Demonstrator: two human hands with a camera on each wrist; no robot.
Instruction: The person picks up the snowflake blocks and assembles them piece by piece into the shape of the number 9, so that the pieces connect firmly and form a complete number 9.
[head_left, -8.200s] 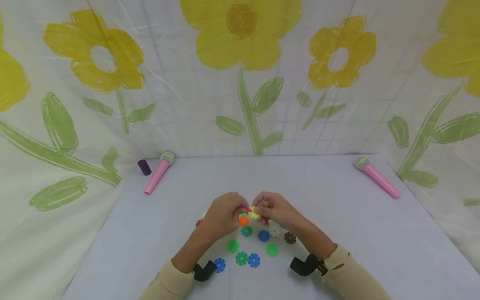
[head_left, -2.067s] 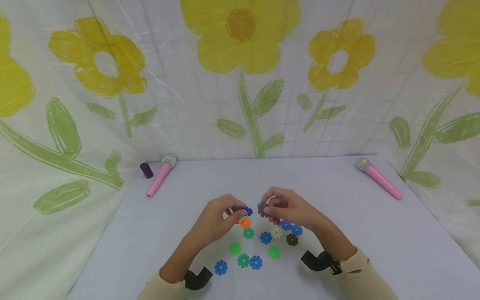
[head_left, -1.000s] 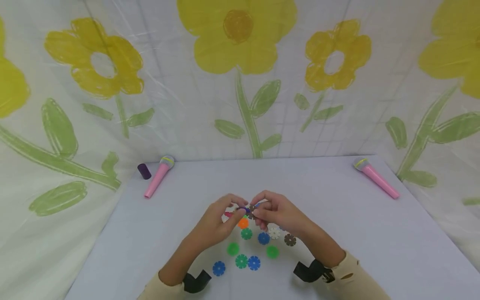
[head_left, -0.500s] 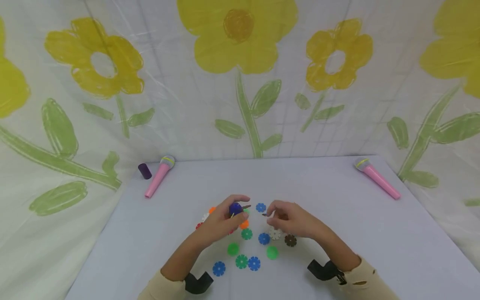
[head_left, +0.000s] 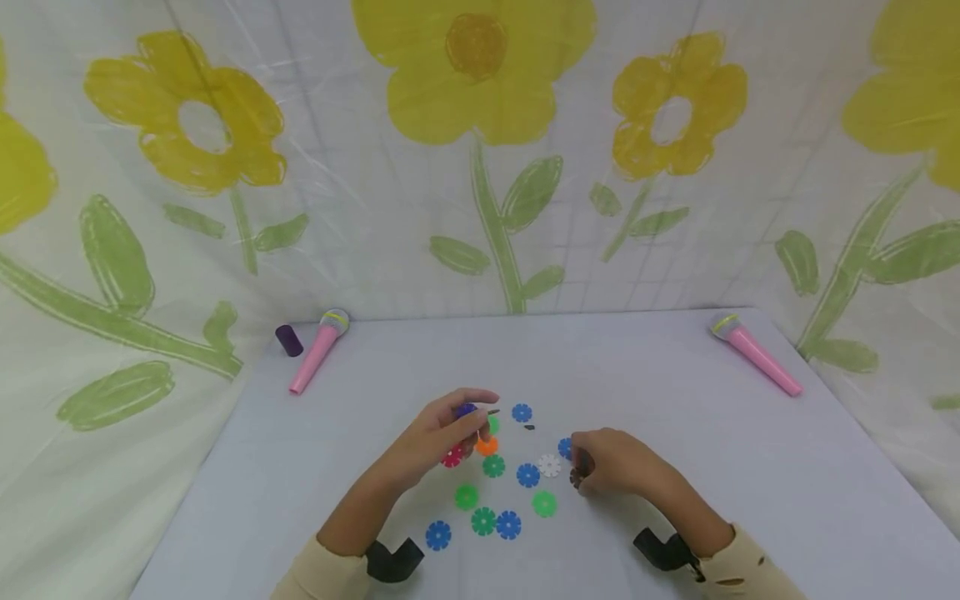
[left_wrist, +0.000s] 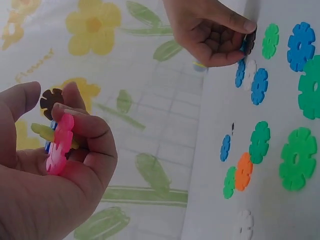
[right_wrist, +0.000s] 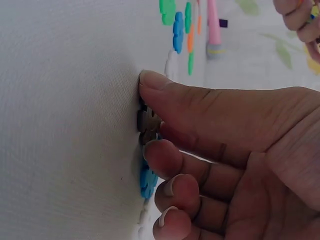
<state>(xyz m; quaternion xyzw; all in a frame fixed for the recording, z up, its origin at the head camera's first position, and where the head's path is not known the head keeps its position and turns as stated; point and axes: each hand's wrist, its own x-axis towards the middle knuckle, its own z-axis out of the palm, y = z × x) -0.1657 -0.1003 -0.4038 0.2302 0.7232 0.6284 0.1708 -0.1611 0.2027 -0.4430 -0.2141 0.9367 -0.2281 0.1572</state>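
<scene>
My left hand (head_left: pixel 438 433) is raised over the far side of the discs, fingers curled round a joined cluster of notched plastic discs. In the left wrist view the cluster shows a pink disc (left_wrist: pixel 61 145), a yellow disc (left_wrist: pixel 42 131) set crosswise, a brown disc (left_wrist: pixel 50 102) at the top and a blue edge behind. My right hand (head_left: pixel 618 457) is down at the table on the right. Its thumb and forefinger pinch a brown notched disc (right_wrist: pixel 148 120), partly hidden by the fingers. A blue disc (right_wrist: pixel 148 181) lies just beyond it.
Loose discs lie about the middle, among them a white disc (head_left: pixel 549 465), an orange disc (head_left: pixel 487 446) and a green disc (head_left: pixel 544 503). A small dark piece (head_left: pixel 529 427) lies near a blue disc (head_left: pixel 522 412). Pink microphones (head_left: pixel 315 358) and a purple cylinder (head_left: pixel 288 340) stand farther back.
My right hand has moved right and nearer, onto the brown disc; a small dark piece lies where its fingertips were. Blue and brown discs have joined my left hand's cluster since the earliest frame.
</scene>
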